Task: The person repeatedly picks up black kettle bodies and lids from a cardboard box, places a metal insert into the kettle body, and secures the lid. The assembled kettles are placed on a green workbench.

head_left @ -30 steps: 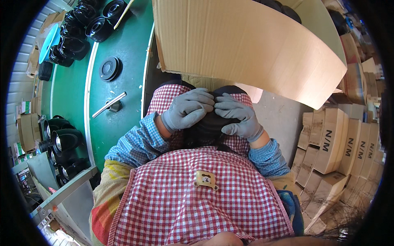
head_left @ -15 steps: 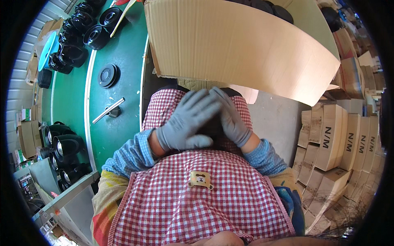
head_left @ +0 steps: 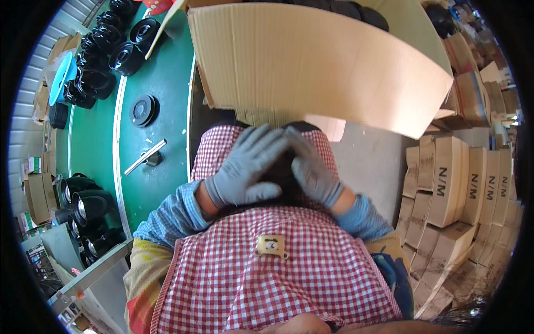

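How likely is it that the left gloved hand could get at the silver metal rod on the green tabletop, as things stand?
Probably yes: the silver metal rod shows uncovered, left of the left gloved hand, and nothing visible blocks the way, though that hand is over a dark object.

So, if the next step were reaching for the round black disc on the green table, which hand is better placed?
Probably the left hand: the round black disc lies on the green table to the person's left, nearer that hand. The right hand would likely have to pass the left one.
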### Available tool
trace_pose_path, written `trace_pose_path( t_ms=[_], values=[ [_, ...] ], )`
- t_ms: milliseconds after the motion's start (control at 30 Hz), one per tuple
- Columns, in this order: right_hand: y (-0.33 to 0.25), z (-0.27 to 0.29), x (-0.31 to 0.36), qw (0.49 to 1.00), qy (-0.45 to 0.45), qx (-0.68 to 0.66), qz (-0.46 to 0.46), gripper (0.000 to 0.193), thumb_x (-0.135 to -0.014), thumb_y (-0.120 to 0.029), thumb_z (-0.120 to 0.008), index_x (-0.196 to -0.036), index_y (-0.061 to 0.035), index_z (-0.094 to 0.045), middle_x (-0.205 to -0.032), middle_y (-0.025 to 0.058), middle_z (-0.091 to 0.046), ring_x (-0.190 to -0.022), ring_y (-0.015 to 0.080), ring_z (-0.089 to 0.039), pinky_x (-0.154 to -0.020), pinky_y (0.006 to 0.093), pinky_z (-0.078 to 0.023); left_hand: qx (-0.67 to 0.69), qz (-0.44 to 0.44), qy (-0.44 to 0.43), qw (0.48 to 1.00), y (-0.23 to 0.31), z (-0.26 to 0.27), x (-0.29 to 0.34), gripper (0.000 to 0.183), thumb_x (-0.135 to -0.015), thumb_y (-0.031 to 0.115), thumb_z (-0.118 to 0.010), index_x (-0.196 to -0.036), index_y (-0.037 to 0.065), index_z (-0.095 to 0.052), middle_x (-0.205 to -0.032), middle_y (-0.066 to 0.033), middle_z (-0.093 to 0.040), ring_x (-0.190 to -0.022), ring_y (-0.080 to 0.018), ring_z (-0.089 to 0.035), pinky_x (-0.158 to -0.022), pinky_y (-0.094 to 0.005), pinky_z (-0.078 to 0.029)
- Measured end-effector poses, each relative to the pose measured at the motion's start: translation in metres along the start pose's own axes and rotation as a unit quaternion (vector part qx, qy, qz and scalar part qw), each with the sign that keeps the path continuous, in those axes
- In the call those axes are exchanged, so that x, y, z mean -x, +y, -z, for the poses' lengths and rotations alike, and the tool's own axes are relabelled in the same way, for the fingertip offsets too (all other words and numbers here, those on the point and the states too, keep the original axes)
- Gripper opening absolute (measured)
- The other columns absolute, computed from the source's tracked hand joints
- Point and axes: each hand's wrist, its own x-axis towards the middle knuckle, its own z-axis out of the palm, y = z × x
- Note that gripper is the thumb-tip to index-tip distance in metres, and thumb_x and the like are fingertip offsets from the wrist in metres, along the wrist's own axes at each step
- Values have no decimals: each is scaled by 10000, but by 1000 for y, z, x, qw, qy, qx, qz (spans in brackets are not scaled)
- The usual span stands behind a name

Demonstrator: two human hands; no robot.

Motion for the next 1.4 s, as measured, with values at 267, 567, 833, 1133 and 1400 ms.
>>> trace_pose_path(
  t_ms=[267, 567, 833, 1133, 1400],
  values=[
    [-30, 24, -5, 977, -166, 73, 115, 835, -981, -614, -434, -1547, -1, -402, -1552, 234, -448, -1466, 408, -385, -1236, 550, -199, 41, 101, -9, 994, -54, 3, 3, 583, -1028, 392, -515, -1414, -44, -506, -1385, -299, -553, -1285, -445, -543, -1082, -489, -445],
    [-57, -24, -65, 910, -240, 97, 323, 925, -909, -743, -480, -1560, -89, -414, -1613, 203, -363, -1534, 391, -244, -1242, 596, -113, 13, 214, -173, 961, -96, -37, -89, 280, -972, 275, -600, -1108, 49, -695, -1047, -195, -724, -977, -414, -687, -862, -496, -543],
    [-23, 11, -83, 898, -185, 161, 366, 902, -806, -651, -660, -1489, -82, -504, -1588, 181, -399, -1525, 385, -257, -1237, 590, -136, 210, 195, -219, 933, -93, -28, -69, 425, -1003, 228, -579, -1364, 3, -591, -1333, -172, -650, -1237, -296, -616, -1094, -454, -452],
    [19, 36, -78, 943, -300, 70, 126, 974, -742, -752, -681, -1441, -85, -556, -1522, 190, -474, -1452, 396, -372, -1202, 584, -238, 477, 171, -149, 849, -92, -39, -30, 502, -1088, 270, -463, -1514, 5, -452, -1592, -177, -417, -1500, -307, -355, -1249, -450, -258],
    [19, 24, -75, 904, -176, 177, 346, 816, -786, -623, -718, -1423, -132, -582, -1563, 107, -443, -1451, 334, -366, -1222, 610, -198, 254, 87, -175, 947, -110, -34, -74, 317, -954, 287, -641, -1176, 70, -706, -1151, -150, -720, -1094, -319, -683, -981, -457, -519]
  ],
)
